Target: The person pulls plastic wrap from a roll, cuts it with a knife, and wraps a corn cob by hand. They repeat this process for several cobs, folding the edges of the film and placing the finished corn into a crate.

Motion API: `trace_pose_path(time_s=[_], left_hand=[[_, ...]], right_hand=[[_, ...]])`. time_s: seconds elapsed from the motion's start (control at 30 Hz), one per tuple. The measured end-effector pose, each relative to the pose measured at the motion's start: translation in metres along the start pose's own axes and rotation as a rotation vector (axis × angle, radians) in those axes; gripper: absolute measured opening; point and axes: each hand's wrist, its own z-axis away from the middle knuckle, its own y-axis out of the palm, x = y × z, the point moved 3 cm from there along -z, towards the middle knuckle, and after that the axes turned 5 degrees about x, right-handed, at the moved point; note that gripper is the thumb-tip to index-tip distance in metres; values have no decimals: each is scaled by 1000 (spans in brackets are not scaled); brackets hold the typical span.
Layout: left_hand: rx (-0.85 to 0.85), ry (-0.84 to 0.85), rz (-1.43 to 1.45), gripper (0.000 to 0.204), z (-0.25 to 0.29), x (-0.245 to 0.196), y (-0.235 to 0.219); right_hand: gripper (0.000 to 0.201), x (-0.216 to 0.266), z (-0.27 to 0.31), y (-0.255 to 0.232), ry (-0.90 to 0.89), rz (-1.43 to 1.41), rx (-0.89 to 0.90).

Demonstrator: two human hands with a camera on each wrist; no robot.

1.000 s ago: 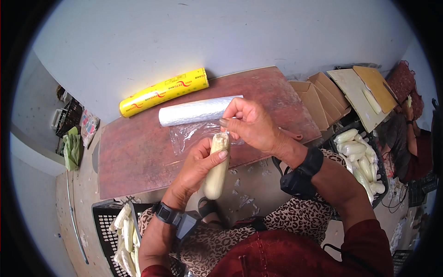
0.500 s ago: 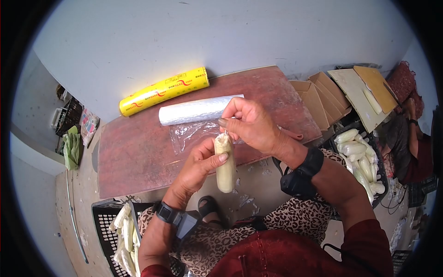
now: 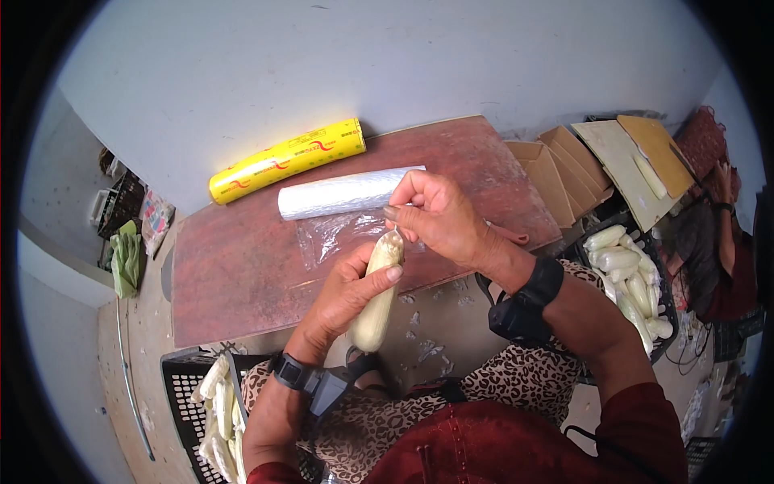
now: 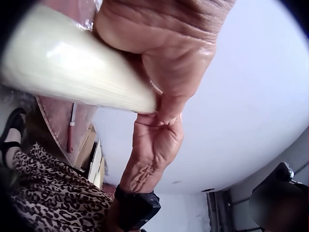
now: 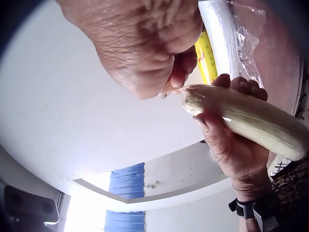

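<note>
A pale ear of corn in its husk (image 3: 373,319), with a glossy clear film around it, hangs over the front edge of the table. My left hand (image 3: 340,292) grips it near its top, thumb across the front. Just above, my right hand (image 3: 439,219) pinches a thin twisted strand of film at the ear's tip. In the right wrist view that strand runs from the husk end (image 5: 193,99) to my right fingertips. The left wrist view shows the smooth, shiny side of the ear (image 4: 72,67).
On the reddish table (image 3: 234,282) lie a white film roll (image 3: 347,194) with loose film and a yellow printed roll (image 3: 286,160). Crates of wrapped ears stand at right (image 3: 667,298) and lower left (image 3: 185,403). Cardboard (image 3: 556,177) leans at right, near another person's arm (image 3: 726,234).
The lower end of the ear swings right, then back left, as it turns in my left hand. My right hand stays almost still at the tip.
</note>
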Motion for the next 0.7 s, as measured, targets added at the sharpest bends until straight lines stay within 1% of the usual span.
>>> trace_pose_path(time_s=[0.13, 0.23, 0.33, 0.43, 0.53, 0.63, 0.7], left_hand=[[12, 31, 11, 41, 0, 0, 1], [53, 9, 23, 44, 1, -3, 2], [92, 40, 54, 35, 0, -7, 9], [107, 61, 46, 33, 0, -4, 10], [73, 26, 61, 45, -1, 3, 3], [50, 20, 135, 42, -2, 4, 3], [51, 7, 57, 39, -1, 7, 1]], right_hand=[[9, 3, 0, 2, 3, -39, 17], [7, 4, -1, 3, -11, -71, 28], [6, 1, -2, 3, -19, -94, 35], [5, 2, -2, 2, 2, -85, 26], [4, 1, -3, 0, 26, -80, -31], [4, 3, -4, -3, 28, -35, -67], [4, 3, -4, -4, 20, -13, -73]])
